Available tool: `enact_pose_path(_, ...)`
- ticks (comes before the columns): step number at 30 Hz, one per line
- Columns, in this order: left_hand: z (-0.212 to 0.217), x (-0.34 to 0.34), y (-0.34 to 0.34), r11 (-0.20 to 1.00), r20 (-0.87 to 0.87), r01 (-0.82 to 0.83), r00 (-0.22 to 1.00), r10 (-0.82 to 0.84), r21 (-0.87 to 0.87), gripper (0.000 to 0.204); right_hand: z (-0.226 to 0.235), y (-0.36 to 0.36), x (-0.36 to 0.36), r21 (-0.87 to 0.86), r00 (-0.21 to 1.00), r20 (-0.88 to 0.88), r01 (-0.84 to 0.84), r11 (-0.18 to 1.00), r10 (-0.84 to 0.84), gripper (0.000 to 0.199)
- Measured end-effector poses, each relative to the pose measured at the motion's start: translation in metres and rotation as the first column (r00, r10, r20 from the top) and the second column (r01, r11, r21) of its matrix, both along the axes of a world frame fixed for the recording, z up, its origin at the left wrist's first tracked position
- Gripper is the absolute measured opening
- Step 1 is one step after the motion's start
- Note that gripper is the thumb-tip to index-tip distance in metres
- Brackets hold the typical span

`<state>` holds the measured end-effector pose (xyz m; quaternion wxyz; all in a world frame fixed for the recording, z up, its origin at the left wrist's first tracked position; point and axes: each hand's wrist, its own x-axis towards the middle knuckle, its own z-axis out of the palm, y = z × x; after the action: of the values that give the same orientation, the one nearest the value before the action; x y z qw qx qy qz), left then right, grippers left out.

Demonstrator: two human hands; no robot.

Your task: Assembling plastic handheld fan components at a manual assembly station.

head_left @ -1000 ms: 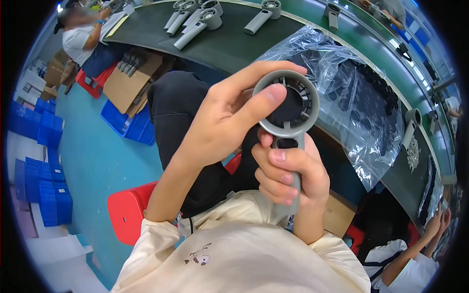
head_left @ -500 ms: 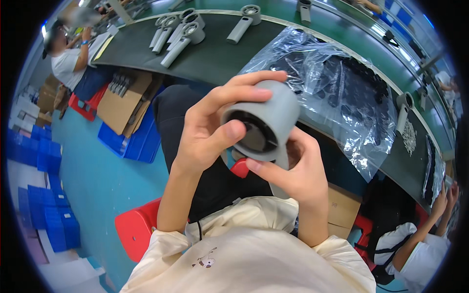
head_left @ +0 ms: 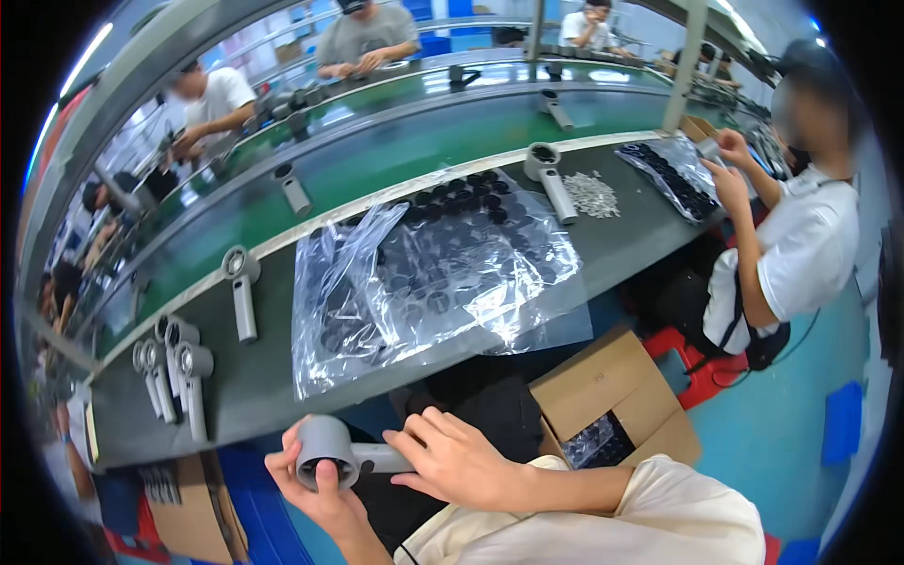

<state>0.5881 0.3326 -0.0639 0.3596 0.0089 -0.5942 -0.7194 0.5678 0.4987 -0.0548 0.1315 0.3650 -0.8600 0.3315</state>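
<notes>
1. A grey hair-dryer-shaped housing (head_left: 331, 454), with a round barrel head and a straight handle, is held low in front of the person, just below the near edge of the tabletop (head_left: 273, 377).
2. The left hand (head_left: 315, 485) wraps closed around the barrel, thumb across its open end; the right hand (head_left: 452, 461) grips the handle.
3. A second ago the housing was raised close to the camera, barrel facing up; it has since been lowered and turned sideways, which suggests the close look is over.
4. Beyond it lie a clear plastic bag of dark round parts (head_left: 433, 273), three more grey housings (head_left: 174, 372) at the left, and an open cardboard box (head_left: 612, 395) at the right.
5. The barrel's inside is shadowed, and the left fingers are partly hidden behind it.
</notes>
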Motion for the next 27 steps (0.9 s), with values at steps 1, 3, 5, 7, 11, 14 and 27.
enact_pose_path(1, -0.003, -0.003, -0.001, 1.0, 0.009, -0.005, 1.0, 0.005, 0.002, 0.042, -0.001, -0.001, -0.001, 0.043, 0.999, -0.027, 0.034, 0.999, -0.033, 0.051)
enact_pose_path(3, -0.007, -0.006, 0.003, 0.998, 0.025, -0.06, 0.998, 0.06, -0.009, 0.043, -0.002, -0.005, -0.002, 0.099, 0.997, -0.042, 0.074, 0.992, -0.07, 0.052)
enact_pose_path(5, -0.004, -0.009, 0.005, 0.985, 0.074, -0.169, 0.982, 0.172, -0.04, 0.054, 0.001, -0.014, -0.008, 0.261, 0.975, -0.224, 0.069, 0.963, -0.009, 0.052)
enact_pose_path(7, -0.002, -0.015, -0.006, 0.991, 0.074, -0.125, 0.989, 0.129, -0.054, 0.062, 0.013, -0.017, -0.014, 0.291, 0.985, -0.174, 0.044, 0.956, 0.008, 0.05)
enact_pose_path(11, 0.011, -0.022, -0.031, 0.998, 0.031, 0.038, 0.999, -0.04, 0.04, 0.083, 0.077, -0.015, -0.055, 0.261, 0.989, -0.126, 0.107, 0.959, -0.076, 0.042)
enact_pose_path(14, -0.004, -0.015, -0.061, 0.994, 0.092, 0.078, 0.993, -0.07, -0.08, 0.035, 0.095, -0.013, -0.133, 0.198, 0.934, -0.316, 0.239, 0.951, -0.168, 0.029)
enact_pose_path(27, 0.034, -0.056, -0.19, 0.372, -0.056, -0.52, 0.635, 0.771, -0.769, 0.028, 0.059, 0.047, -0.567, 0.454, 0.805, -0.138, 0.569, 0.686, -0.577, 0.067)
